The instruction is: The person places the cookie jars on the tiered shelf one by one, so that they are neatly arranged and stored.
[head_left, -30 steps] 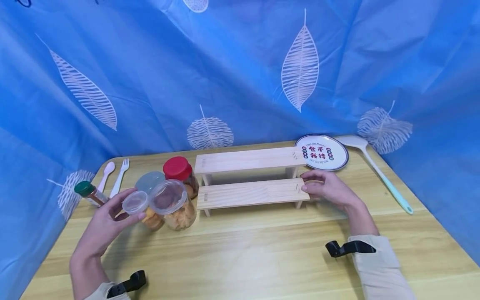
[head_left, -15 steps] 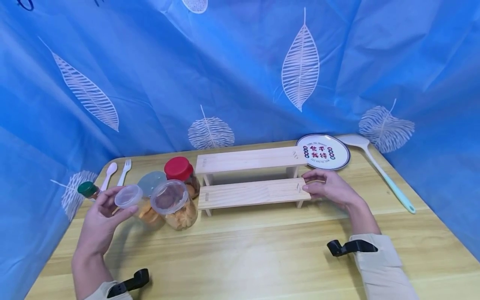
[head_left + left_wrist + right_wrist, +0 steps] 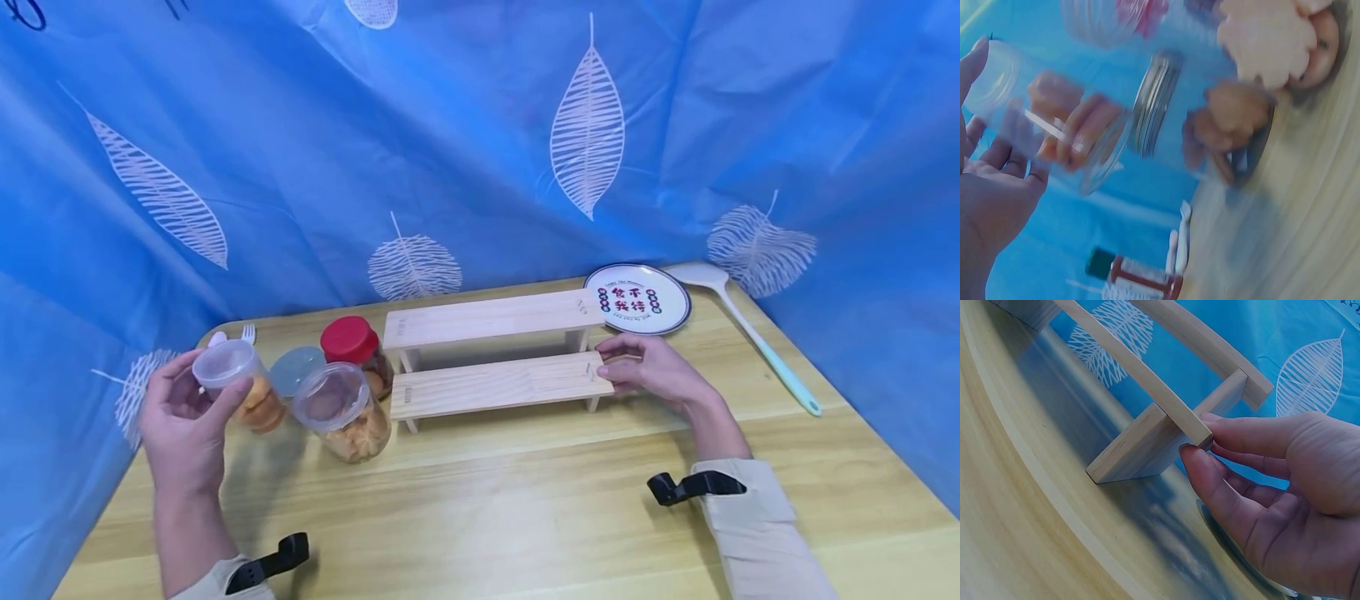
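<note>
My left hand (image 3: 183, 421) grips a clear jar (image 3: 258, 402) by its upper part, fingers and thumb around it. Orange-brown pieces sit in its bottom, and the left wrist view shows the jar (image 3: 1069, 122) raised off the table. Just right of it stand a wider clear jar (image 3: 356, 429) of pale snacks, one with a greyish lid (image 3: 296, 371) and one with a red lid (image 3: 350, 339). Between thumb and fingers, my right hand (image 3: 656, 379) pinches the right end of the lower board of a two-step wooden rack (image 3: 495, 387); the right wrist view shows this board end (image 3: 1194, 428) closely.
A patterned plate (image 3: 637, 298) and a white spatula with a mint handle (image 3: 776, 362) lie right of the rack. Behind the left hand are a spoon (image 3: 217, 338) and a fork (image 3: 249, 333). A green-capped bottle (image 3: 1138, 276) shows in the left wrist view. Blue cloth hangs behind.
My left hand has lifted the jar and brought it left, away from the other jars. The right hand keeps its pinch on the rack. The head view has shifted slightly.
</note>
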Demonstrator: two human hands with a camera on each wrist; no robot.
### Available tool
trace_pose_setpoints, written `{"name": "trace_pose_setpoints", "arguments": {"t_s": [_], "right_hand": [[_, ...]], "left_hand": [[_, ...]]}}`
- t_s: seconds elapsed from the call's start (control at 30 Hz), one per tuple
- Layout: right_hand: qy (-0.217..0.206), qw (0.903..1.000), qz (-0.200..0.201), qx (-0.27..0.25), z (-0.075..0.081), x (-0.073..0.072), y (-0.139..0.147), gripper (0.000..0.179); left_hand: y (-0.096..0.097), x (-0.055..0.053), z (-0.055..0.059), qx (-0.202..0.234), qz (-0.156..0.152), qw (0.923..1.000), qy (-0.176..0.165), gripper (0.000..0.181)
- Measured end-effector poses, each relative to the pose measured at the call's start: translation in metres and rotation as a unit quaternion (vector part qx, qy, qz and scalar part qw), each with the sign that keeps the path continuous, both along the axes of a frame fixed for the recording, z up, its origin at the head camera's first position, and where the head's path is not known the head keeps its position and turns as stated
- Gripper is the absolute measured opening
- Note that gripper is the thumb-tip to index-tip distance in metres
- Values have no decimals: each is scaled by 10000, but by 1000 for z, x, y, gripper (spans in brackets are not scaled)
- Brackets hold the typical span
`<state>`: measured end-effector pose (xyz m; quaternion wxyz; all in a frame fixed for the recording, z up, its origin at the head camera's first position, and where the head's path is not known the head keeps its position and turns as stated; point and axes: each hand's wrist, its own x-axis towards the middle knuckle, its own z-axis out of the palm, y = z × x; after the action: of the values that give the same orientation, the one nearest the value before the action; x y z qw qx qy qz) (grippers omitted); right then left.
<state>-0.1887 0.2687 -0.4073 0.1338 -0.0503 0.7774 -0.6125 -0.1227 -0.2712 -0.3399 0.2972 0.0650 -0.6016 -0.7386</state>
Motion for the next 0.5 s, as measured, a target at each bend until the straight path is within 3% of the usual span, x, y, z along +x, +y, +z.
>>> {"name": "trace_pose_setpoints", "arguments": {"t_s": [0.1, 0.2, 0.4, 0.5], "right_hand": [[1, 10000, 39, 18, 1, 0, 1, 56], [-23, 10000, 45, -8, 1, 2, 2, 56], [-53, 10000, 44, -40, 0, 1, 2, 56], [-60, 9999, 95, -54, 0, -1, 1, 56]], "left_hand": [[9, -2, 2, -427, 91, 9989, 174, 58], [18, -5, 4, -1101, 165, 9925, 511, 60], [34, -7, 13, -2511, 500, 9596, 1168, 63], [45, -4, 18, -2816, 600, 9473, 1402, 64]]}}
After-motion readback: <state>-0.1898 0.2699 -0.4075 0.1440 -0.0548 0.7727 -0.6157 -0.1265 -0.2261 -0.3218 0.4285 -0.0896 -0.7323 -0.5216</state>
